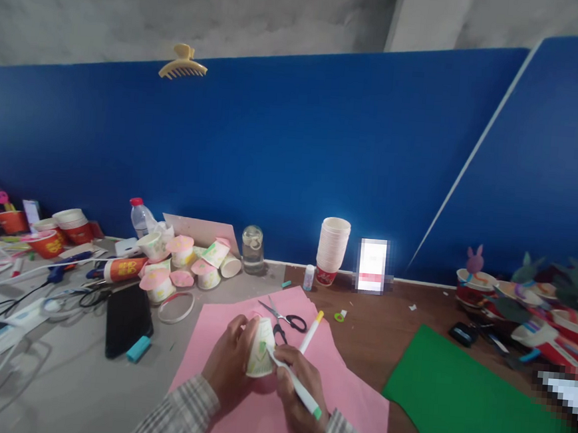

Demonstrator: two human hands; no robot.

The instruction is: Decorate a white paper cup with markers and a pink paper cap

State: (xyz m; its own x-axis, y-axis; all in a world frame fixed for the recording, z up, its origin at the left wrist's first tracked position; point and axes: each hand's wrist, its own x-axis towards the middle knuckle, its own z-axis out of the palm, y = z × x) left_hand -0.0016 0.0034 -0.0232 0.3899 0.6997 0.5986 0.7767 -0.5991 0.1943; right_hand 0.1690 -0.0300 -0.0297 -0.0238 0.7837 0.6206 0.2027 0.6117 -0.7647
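A white paper cup with green and yellow markings is tilted in my left hand, whose fingers wrap its left side. My right hand grips a white marker pen with a green end; its tip meets the cup's right side. Both hands are over a sheet of pink paper. Just beyond them on that paper lie scissors with black handles, blades apart, and a second white marker with a yellow end.
Decorated paper cups, a glass jar and a stack of cups stand at the back. A black phone and cables lie left. Green paper and rabbit-topped cups are on the right.
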